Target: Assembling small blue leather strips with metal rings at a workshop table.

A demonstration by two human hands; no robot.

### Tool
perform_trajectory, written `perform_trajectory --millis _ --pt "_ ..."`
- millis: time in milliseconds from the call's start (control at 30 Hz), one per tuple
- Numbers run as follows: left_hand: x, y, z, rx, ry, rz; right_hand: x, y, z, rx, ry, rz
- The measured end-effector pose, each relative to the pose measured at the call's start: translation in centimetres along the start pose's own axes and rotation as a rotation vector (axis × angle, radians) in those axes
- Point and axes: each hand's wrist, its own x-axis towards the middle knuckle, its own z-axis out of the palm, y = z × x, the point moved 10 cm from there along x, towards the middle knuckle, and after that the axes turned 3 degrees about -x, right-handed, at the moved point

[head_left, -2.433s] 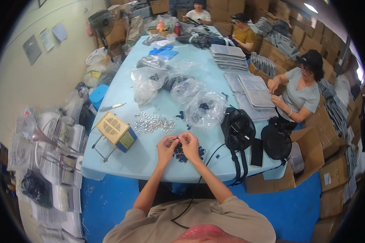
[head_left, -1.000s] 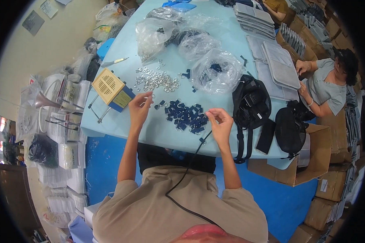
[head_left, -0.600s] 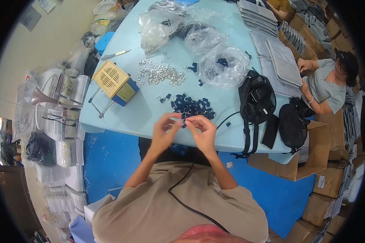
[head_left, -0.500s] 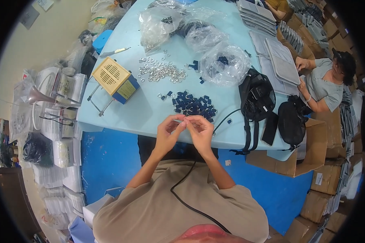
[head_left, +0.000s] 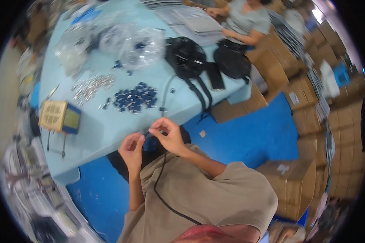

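My left hand and my right hand meet at the table's front edge, thumbs and fingers pinched. Between the fingertips is a small dark strip-like piece, blurred; it looks like the dark blue tabs on the table. Just beyond my hands lies a pile of dark blue tabs, some with metal rings showing. Farther left is a spread of loose silvery metal rings.
A cream-and-blue box-shaped device with metal legs stands at left. Clear plastic bags lie at the back. A black bag, a dark phone-like slab and a round black case lie at right. Beyond sits another person near cardboard boxes.
The view has swung to the right, so the table appears tilted and shifted left. My hands have drawn slightly apart, and a dark piece now shows between their fingertips.
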Motion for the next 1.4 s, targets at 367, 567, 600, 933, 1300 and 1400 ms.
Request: perform_trajectory --millis 367,567,600,933,1300,1400 --pt "-6.6 -4.6 3.8 -0.019 -0.187 -0.057 -6.4 2.9 -3.6 0.084 0.045 0.057" --pt "-8.0 -4.8 0.1 -0.143 -0.147 -0.013 -6.8 3.6 -3.8 0.030 -0.017 0.039" --pt "-8.3 -4.4 -1.2 -0.228 -0.118 0.020 -6.7 3.7 -4.3 -0.014 -0.020 0.016" --pt "-15.3 -1.1 -16.3 -0.640 0.470 0.248 -6.9 6.4 -4.3 -0.280 -0.214 -0.005" --pt "-12.4 5.8 -17.2 -0.423 0.504 0.514 -6.9 10.6 -9.5 -0.204 -0.184 -0.010" --pt "-10.2 5.2 -16.0 -0.499 0.425 0.517 -6.9 12.8 -11.5 -0.493 -0.240 -0.052"
